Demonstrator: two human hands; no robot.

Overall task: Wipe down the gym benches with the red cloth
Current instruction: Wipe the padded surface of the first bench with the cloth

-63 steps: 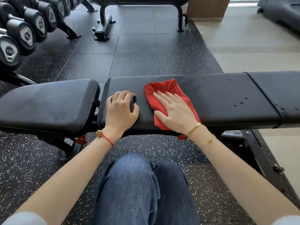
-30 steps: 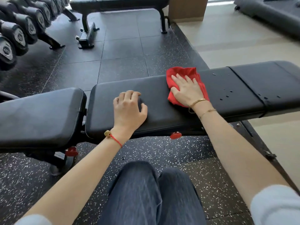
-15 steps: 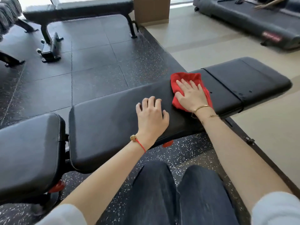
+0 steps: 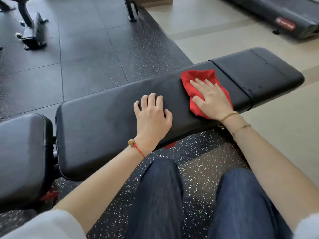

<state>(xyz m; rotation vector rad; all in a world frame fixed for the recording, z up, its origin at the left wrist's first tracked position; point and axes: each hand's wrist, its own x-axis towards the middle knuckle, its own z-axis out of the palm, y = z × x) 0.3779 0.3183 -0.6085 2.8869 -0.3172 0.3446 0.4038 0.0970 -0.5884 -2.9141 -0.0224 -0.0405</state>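
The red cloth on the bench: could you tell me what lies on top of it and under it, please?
The right hand presses flat on the red cloth. Under it is the black bench pad; whether the covered patch is wet or dry cannot be seen.

This is a gym. A long black padded vinyl weight bench (image 4: 107,121) with separate seat and back cushions stands on dark rubber floor tiles flecked with white (image 4: 89,54), the sort laid under free weights. Farther back, the black steel legs and foot of a second bench frame (image 4: 34,31) rest on the same tiles. Past the pale smooth flooring (image 4: 207,31), the low black deck of a treadmill (image 4: 276,16) lies at the upper right.
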